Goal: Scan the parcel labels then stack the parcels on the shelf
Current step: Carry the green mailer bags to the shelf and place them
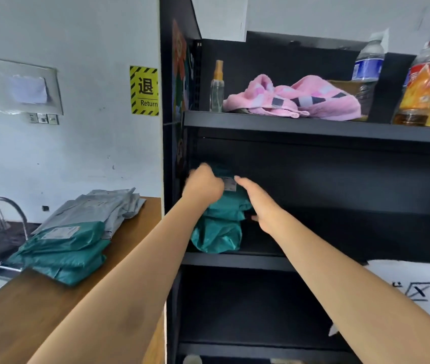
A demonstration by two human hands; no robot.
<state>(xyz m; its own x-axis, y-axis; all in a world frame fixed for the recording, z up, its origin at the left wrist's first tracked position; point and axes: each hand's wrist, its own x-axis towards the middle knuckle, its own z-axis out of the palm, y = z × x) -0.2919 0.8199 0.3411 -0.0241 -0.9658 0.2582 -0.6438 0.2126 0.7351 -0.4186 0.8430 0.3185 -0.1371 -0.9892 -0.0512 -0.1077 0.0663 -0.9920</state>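
On the middle shelf (234, 261), left fingers (201, 172) curl over the green parcels (219, 232); right fingers (243, 184) press straight against their side.

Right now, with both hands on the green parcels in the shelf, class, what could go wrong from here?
The green parcel stack looks soft and bulges near the front edge of the shelf; it may slump forward when the left hand and right hand let go. The waiting parcels lie close to the edge of the table and could slide off.
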